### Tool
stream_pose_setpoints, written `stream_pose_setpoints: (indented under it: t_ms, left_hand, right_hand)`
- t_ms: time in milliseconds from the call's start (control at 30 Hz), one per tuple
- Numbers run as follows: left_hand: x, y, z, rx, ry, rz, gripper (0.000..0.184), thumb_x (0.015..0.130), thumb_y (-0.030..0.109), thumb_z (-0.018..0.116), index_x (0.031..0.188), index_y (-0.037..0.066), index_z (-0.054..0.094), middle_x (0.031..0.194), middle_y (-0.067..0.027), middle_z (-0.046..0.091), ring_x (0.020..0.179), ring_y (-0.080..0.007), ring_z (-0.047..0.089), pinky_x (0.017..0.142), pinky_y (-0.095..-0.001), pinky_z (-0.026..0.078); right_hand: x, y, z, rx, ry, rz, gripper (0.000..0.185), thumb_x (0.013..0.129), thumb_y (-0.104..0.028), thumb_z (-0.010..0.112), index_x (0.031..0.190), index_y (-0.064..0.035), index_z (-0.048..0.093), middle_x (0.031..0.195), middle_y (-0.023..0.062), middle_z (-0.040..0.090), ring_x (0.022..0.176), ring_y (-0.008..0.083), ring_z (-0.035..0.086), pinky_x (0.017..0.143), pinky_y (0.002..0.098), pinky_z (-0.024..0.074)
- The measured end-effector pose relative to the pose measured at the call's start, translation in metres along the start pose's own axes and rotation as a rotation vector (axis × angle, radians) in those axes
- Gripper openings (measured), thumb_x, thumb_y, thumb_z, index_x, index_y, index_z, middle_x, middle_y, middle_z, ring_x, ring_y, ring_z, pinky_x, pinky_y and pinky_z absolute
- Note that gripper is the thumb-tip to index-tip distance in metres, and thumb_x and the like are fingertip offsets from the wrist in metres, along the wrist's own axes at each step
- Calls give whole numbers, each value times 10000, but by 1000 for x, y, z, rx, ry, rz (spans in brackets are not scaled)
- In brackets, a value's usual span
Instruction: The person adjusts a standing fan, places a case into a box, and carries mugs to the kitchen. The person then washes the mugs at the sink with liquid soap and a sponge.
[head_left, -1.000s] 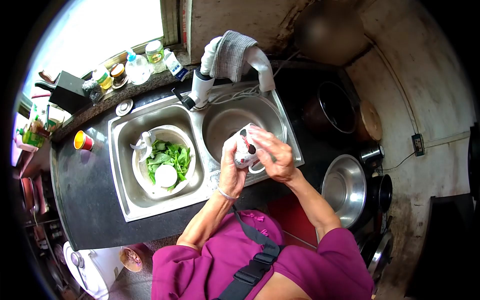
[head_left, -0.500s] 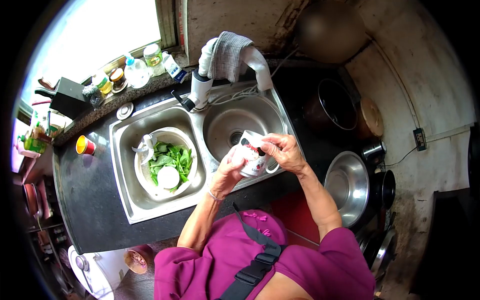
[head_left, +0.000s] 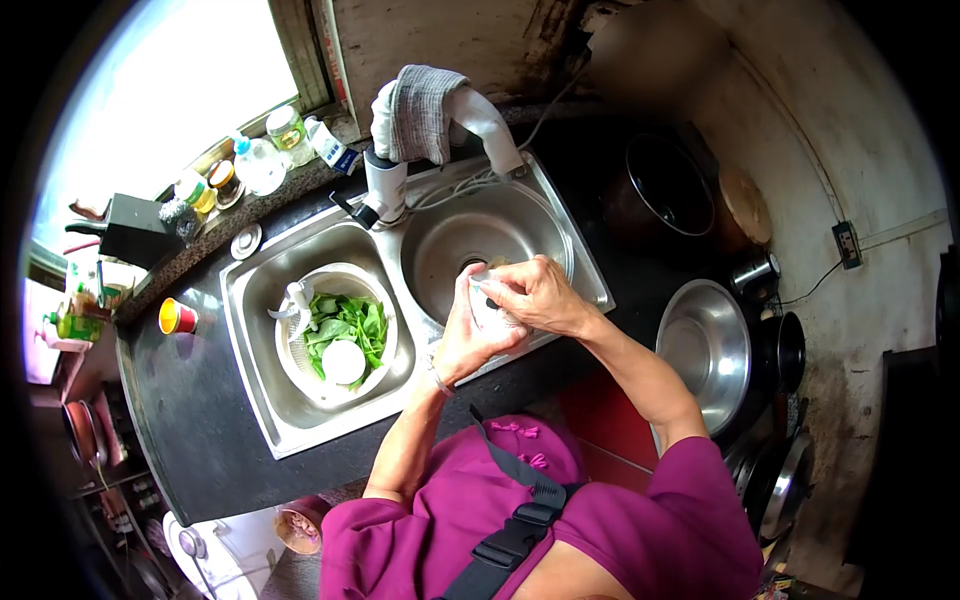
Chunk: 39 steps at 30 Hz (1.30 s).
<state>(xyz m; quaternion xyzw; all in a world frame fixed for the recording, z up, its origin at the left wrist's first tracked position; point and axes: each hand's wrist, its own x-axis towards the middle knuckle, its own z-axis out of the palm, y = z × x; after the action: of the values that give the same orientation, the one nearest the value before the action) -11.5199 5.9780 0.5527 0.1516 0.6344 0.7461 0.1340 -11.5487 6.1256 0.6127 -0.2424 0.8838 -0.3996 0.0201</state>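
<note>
A white mug point(head_left: 486, 314) with a printed pattern is held over the front edge of the right sink bowl point(head_left: 430, 262), mostly hidden by my fingers. My left hand point(head_left: 468, 338) is closed around its side. My right hand point(head_left: 542, 296) bends over the mug from the right, thumb and fingers pinched at its rim; the handle is out of sight. In the left sink bowl point(head_left: 258, 380), a white colander point(head_left: 284, 350) holds green leafy vegetables point(head_left: 358, 318) and a round white item point(head_left: 344, 362).
A tap point(head_left: 386, 188) draped with a grey cloth point(head_left: 425, 112) rises behind the bowls. A red and yellow cup point(head_left: 178, 317) stands on the left counter. Bottles and jars point(head_left: 262, 165) line the window ledge, beside a knife block point(head_left: 140, 228). A metal basin point(head_left: 704, 345) is at right.
The mug has tipped and turned, so its printed side and handle no longer show. My right hand has shifted left over its top. The view has swung slightly.
</note>
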Motion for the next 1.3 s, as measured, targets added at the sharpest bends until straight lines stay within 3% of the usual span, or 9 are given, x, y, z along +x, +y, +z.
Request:
stream_pose_setpoints:
  t_ms: [233, 467, 800, 867, 1000, 1067, 1167, 1233, 1300]
  left_hand:
    - [-2, 0, -6, -341, -67, -141, 870, 632, 133, 750, 1326, 65, 230, 1139, -115, 473, 1052, -193, 496, 904, -312, 414]
    - [9, -10, -10, -225, -30, -172, 868, 631, 115, 749, 1321, 75, 224, 1139, -125, 476, 1038, -202, 513, 892, -319, 434]
    - [17, -41, -58, -149, 192, -226, 943, 604, 182, 754, 1358, 87, 196, 1157, -143, 463, 1030, -242, 517, 881, -350, 453]
    - [19, -40, -62, -190, 210, -237, 956, 593, 172, 766, 1358, 89, 198, 1161, -133, 460, 1036, -236, 512, 889, -349, 447]
    - [23, -52, -68, -169, 230, -230, 972, 582, 156, 778, 1361, 101, 199, 1167, -125, 449, 1043, -233, 500, 898, -349, 439]
    - [25, -52, -68, -186, 225, -252, 979, 578, 158, 780, 1360, 85, 194, 1176, -128, 445, 1056, -237, 495, 910, -354, 432]
    - [27, -53, -71, -184, 235, -285, 1001, 568, 173, 790, 1360, 70, 187, 1183, -138, 443, 1069, -247, 492, 923, -361, 424]
    - [28, -58, -73, -175, 259, -308, 1001, 567, 187, 790, 1359, 67, 191, 1187, -141, 440, 1070, -251, 491, 922, -363, 424]
    - [29, -62, -74, -132, 264, -289, 986, 577, 238, 785, 1358, 76, 206, 1174, -147, 462, 1064, -252, 502, 919, -358, 421]
  right_hand:
    - [-7, 21, -31, 548, -209, 135, 181, 855, -117, 566, 886, 47, 637, 705, 43, 622, 678, 71, 553, 617, 227, 450]
    - [9, 41, 4, 404, -204, 136, 196, 819, -160, 586, 761, 21, 634, 640, 104, 598, 580, 115, 498, 543, 302, 407]
    - [19, 122, 14, 1224, 240, 278, 209, 810, -99, 621, 1011, -44, 633, 975, 82, 641, 903, 157, 601, 801, 291, 504]
    - [9, 170, 42, 770, 35, 571, 276, 781, -80, 638, 1053, -44, 611, 951, 81, 642, 885, 165, 607, 809, 304, 497]
    - [6, 229, 95, 159, -258, 636, 226, 805, -71, 554, 1014, -11, 616, 1002, 126, 627, 963, 212, 591, 867, 354, 461]
    - [1, 258, 128, -238, -6, 282, 266, 807, -82, 486, 1038, -46, 613, 1114, 146, 566, 1102, 286, 492, 945, 444, 359]
    - [0, 281, 155, -592, -22, 81, 332, 818, -89, 438, 1122, -95, 572, 1247, 146, 465, 1191, 347, 365, 994, 505, 255]
    - [7, 281, 153, -657, -167, 27, 379, 823, -110, 443, 1197, -112, 509, 1307, 142, 394, 1196, 370, 336, 1003, 530, 223]
    - [16, 267, 147, -669, -610, 343, 436, 822, -87, 442, 1255, -131, 458, 1395, 158, 278, 1303, 355, 202, 1063, 492, 157]
